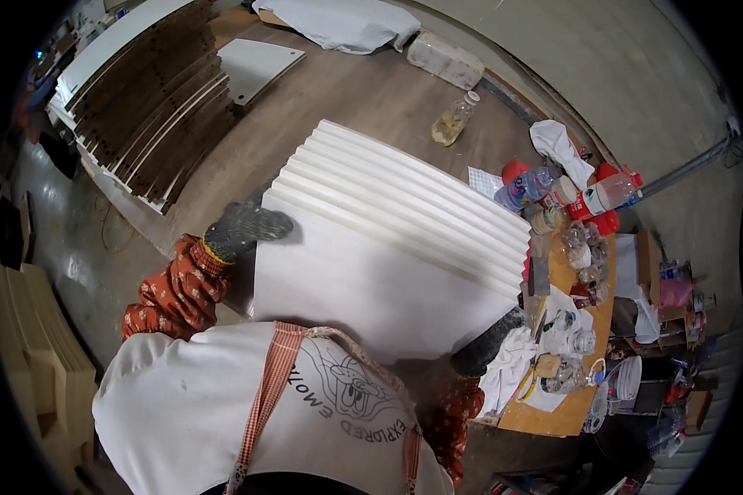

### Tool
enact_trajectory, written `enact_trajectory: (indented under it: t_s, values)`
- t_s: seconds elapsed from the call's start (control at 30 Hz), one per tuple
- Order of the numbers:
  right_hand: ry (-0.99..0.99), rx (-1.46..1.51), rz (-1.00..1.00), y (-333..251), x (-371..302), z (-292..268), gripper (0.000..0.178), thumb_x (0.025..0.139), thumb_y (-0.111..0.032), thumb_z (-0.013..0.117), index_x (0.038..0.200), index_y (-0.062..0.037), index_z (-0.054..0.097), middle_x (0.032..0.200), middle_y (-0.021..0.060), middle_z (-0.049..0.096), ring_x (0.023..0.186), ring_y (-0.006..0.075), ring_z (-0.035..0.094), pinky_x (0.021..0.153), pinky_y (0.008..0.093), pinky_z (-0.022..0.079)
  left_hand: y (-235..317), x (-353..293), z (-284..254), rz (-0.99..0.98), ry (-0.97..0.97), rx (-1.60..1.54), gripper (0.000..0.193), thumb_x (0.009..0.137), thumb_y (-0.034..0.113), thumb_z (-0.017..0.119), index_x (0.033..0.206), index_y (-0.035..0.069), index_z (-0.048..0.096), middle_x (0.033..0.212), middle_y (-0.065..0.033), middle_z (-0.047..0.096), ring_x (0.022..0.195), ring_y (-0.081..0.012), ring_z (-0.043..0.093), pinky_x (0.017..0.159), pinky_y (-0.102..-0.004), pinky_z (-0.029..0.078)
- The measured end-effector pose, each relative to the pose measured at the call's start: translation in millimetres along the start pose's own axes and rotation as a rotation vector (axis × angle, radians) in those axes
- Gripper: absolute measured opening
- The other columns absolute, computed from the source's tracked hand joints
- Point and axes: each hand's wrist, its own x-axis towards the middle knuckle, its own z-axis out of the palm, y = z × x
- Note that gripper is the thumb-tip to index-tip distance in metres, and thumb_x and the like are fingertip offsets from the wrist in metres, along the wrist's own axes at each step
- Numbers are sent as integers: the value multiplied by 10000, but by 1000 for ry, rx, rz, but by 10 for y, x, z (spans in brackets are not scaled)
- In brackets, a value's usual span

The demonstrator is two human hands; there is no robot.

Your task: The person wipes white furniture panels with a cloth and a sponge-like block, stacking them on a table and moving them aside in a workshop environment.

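Observation:
In front of my body lies a stack of flat white panels (413,206), staggered so that their far edges show as a row of steps. The nearest, top white panel (363,289) shows a broad smooth face. My left hand (248,229), in a dark grey glove, grips that panel's left edge, its thumb lying over the top face. At the lower right corner, my right hand (489,342), also gloved, holds the edge; its fingers are mostly hidden under the panel. Red patterned sleeves cover both forearms.
A tall stack of boards (153,107) stands at the far left, beside a single white board (260,70). A jar (456,120) stands on the brown table (347,87). Bottles (527,188), white cloth (508,363) and jars crowd the right side.

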Motion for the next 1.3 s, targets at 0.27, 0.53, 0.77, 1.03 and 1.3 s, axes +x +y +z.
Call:
enact_trajectory:
  t_s: [0.27, 0.53, 0.77, 1.03, 1.3]
  values:
    - [-720, 682, 119, -256, -7, 474, 520, 1050, -352, 203, 1460, -39, 265, 1471, 104, 349, 1319, 235, 350, 1138, 353, 225, 95, 117, 782, 179, -10, 696, 579, 1020, 316, 337, 1404, -93, 190, 1297, -308, 471, 1143, -354, 556, 946, -424, 501]
    - [-2, -38, -140, -542, 7, 647, 387, 985, -164, 440, 1316, 35, 480, 1293, 149, 554, 1205, 260, 519, 1053, 343, 368, 5, -224, 136, 178, 169, 574, 508, 1019, 278, 332, 1364, -86, 252, 1277, -268, 491, 1119, -320, 561, 929, -404, 506]
    - [442, -1754, -377, -638, -150, -333, 662, 763, -411, 720, 1290, -57, 532, 1231, 204, 570, 1177, 360, 509, 1028, 460, 356, 31, -318, -8, 182, 212, 571, 451, 1017, 245, 327, 1328, -81, 307, 1260, -233, 509, 1099, -290, 566, 915, -386, 511]
    - [356, -1563, -428, -366, -335, -805, 318, 769, -100, 609, 1075, -47, 674, 1041, 154, 670, 1005, 309, 626, 900, 392, 478, 30, -318, -138, 180, 216, 563, 395, 1015, 207, 322, 1288, -75, 369, 1241, -193, 530, 1075, -255, 572, 898, -366, 516]
    - [-50, -1026, 49, -1043, -219, -532, 418, 807, -159, 748, 1182, -40, 608, 1117, 81, 653, 1025, 160, 607, 907, 316, 473, 36, -322, -179, 184, 222, 565, 353, 1013, 170, 317, 1248, -68, 431, 1221, -152, 550, 1051, -220, 578, 882, -345, 522]
